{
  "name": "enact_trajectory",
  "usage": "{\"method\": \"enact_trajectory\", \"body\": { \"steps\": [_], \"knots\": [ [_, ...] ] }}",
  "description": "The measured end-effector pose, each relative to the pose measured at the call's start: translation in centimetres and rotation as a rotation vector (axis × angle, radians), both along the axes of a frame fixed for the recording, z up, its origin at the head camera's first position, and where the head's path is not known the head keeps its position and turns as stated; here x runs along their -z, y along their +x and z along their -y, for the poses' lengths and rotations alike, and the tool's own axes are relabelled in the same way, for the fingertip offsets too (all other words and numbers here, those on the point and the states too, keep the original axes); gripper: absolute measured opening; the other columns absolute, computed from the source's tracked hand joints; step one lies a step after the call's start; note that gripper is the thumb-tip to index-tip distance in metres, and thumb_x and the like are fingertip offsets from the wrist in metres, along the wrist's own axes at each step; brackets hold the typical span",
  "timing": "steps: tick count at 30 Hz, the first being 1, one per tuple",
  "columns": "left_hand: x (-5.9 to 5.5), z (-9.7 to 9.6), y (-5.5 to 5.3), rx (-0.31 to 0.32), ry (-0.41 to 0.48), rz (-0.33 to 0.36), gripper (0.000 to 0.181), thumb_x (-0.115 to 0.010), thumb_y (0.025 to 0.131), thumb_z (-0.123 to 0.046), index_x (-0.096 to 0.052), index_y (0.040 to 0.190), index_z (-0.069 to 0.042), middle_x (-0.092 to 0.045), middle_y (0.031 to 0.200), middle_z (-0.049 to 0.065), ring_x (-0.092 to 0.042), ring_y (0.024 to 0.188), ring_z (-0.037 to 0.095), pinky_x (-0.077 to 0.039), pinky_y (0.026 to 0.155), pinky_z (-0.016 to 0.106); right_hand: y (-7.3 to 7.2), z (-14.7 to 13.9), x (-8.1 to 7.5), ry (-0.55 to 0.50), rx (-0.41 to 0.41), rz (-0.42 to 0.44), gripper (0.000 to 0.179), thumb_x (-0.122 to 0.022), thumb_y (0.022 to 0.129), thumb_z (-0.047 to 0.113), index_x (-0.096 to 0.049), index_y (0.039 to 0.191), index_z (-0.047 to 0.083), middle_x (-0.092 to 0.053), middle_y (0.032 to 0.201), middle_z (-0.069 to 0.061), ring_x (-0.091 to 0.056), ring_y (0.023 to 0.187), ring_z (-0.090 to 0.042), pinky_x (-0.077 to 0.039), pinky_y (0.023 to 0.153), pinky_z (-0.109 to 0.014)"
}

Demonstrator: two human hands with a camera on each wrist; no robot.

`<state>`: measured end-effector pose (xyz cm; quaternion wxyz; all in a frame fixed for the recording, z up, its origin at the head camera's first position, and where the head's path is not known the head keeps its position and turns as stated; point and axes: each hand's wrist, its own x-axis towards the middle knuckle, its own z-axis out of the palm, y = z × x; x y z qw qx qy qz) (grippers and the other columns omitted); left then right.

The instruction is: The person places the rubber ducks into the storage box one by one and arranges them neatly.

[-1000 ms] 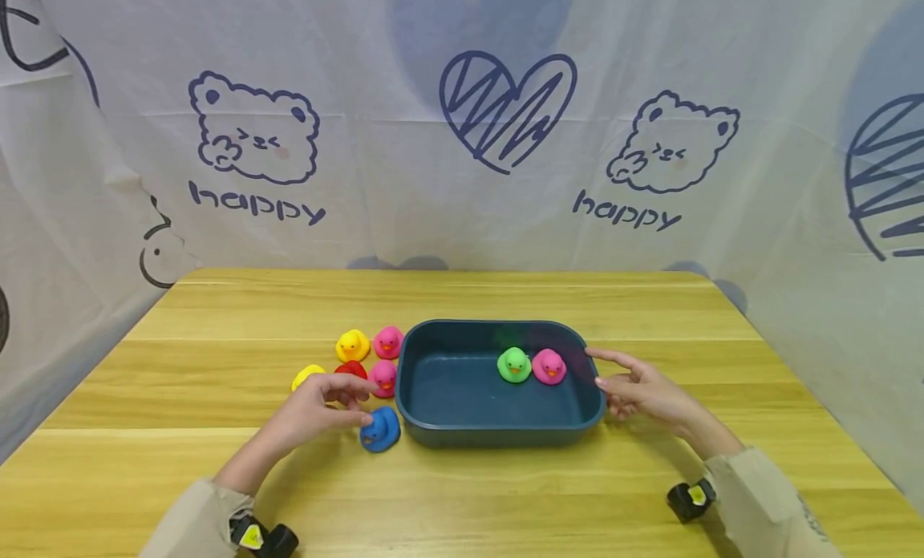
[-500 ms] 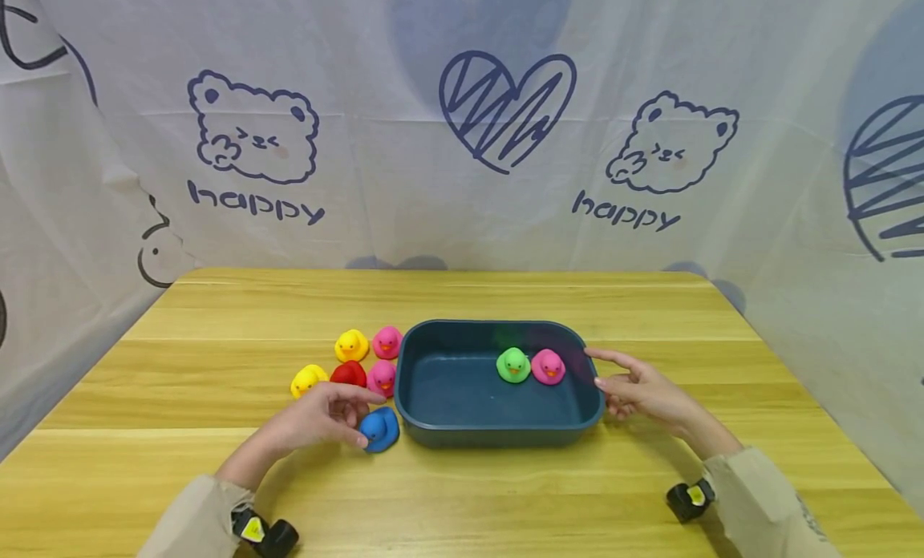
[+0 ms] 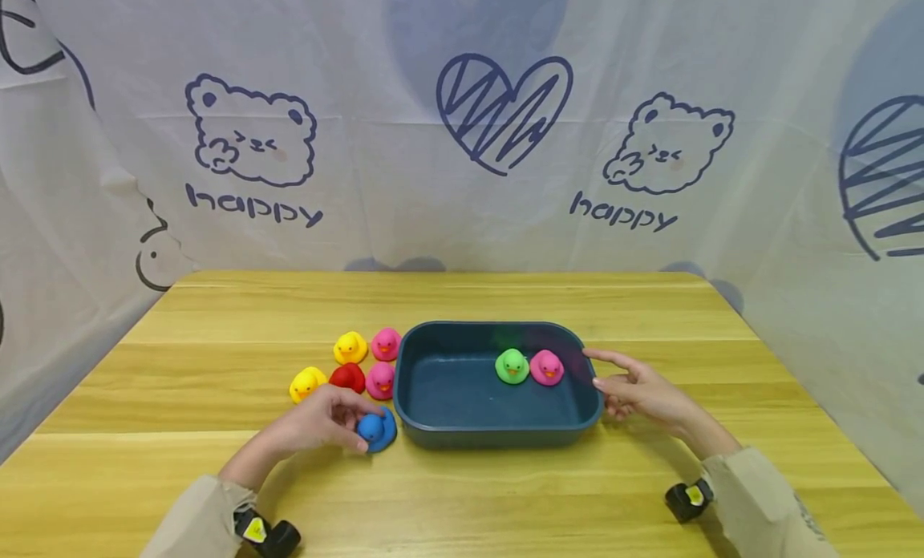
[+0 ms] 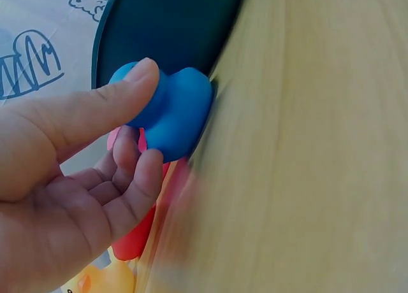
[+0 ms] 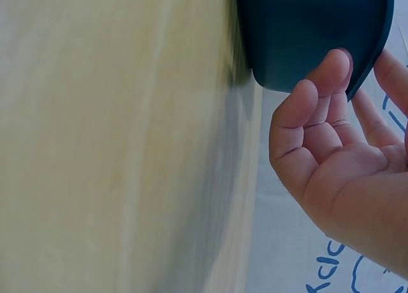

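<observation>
My left hand pinches a blue rubber duck on the table, just left of the dark teal bin. In the left wrist view the thumb lies over the head of the blue duck and the fingers come round its other side. My right hand is at the bin's right end, index finger and thumb stretched to its rim, the other fingers loosely bent. In the right wrist view its fingertips overlap the bin's outer wall. A green duck and a pink duck sit inside the bin.
Left of the bin stand two yellow ducks, a red duck and two pink ducks, close together behind the left hand. The wooden table ends at a printed cloth at the back and sides.
My left hand has come down and closed its thumb and fingers on the blue duck, which has turned slightly. The right hand stays at the bin's end.
</observation>
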<state>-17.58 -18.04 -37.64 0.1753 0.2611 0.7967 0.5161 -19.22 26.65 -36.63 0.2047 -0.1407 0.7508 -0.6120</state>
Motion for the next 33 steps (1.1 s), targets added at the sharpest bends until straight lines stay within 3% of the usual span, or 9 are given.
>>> {"method": "enact_trajectory", "body": {
  "steps": [4, 12, 19, 25, 33],
  "knots": [
    [-0.1, 0.1, 0.1, -0.027, 0.0, -0.001, 0.039, -0.076, 0.067, 0.0, -0.061, 0.101, 0.011, -0.051, 0.065, 0.005, -0.046, 0.059, 0.014, -0.039, 0.051, 0.019, 0.0, 0.0, 0.0, 0.002, 0.001, 0.002, 0.061, -0.052, 0.091, 0.014, -0.019, 0.14, -0.001, -0.05, 0.067, -0.006, -0.052, 0.058, -0.014, -0.042, 0.053, -0.025],
    [0.0, 0.1, -0.1, -0.008, -0.045, -0.014, 0.038, -0.078, 0.065, -0.006, -0.063, 0.096, 0.009, -0.052, 0.064, 0.005, -0.046, 0.058, 0.012, -0.039, 0.05, 0.019, 0.0, 0.0, 0.1, -0.005, -0.001, 0.001, 0.061, -0.052, 0.091, 0.014, -0.019, 0.14, -0.001, -0.05, 0.068, -0.005, -0.052, 0.058, -0.014, -0.042, 0.053, -0.025],
    [-0.7, 0.2, 0.1, -0.028, -0.074, -0.037, 0.036, -0.079, 0.064, -0.009, -0.066, 0.094, 0.005, -0.052, 0.067, 0.005, -0.047, 0.062, 0.015, -0.04, 0.053, 0.02, 0.0, 0.0, 0.1, -0.01, -0.004, 0.002, 0.061, -0.052, 0.091, 0.014, -0.018, 0.14, -0.001, -0.05, 0.067, -0.005, -0.052, 0.058, -0.014, -0.042, 0.053, -0.025],
    [-1.4, 0.2, 0.2, -0.041, -0.068, -0.097, 0.035, -0.08, 0.063, -0.01, -0.067, 0.092, 0.004, -0.053, 0.069, 0.005, -0.048, 0.064, 0.017, -0.041, 0.055, 0.021, 0.0, -0.1, 0.1, -0.014, -0.008, 0.003, 0.061, -0.051, 0.091, 0.014, -0.018, 0.14, -0.001, -0.05, 0.067, -0.005, -0.052, 0.058, -0.014, -0.042, 0.053, -0.025],
    [-2.3, 0.2, -0.1, -0.002, -0.049, -0.186, 0.033, -0.08, 0.062, -0.008, -0.068, 0.09, 0.004, -0.06, 0.08, 0.004, -0.052, 0.068, 0.016, -0.047, 0.06, 0.027, 0.0, 0.0, 0.0, -0.008, 0.002, 0.005, 0.061, -0.052, 0.091, 0.015, -0.019, 0.14, -0.001, -0.049, 0.067, -0.006, -0.052, 0.058, -0.014, -0.042, 0.052, -0.025]
  ]
}}
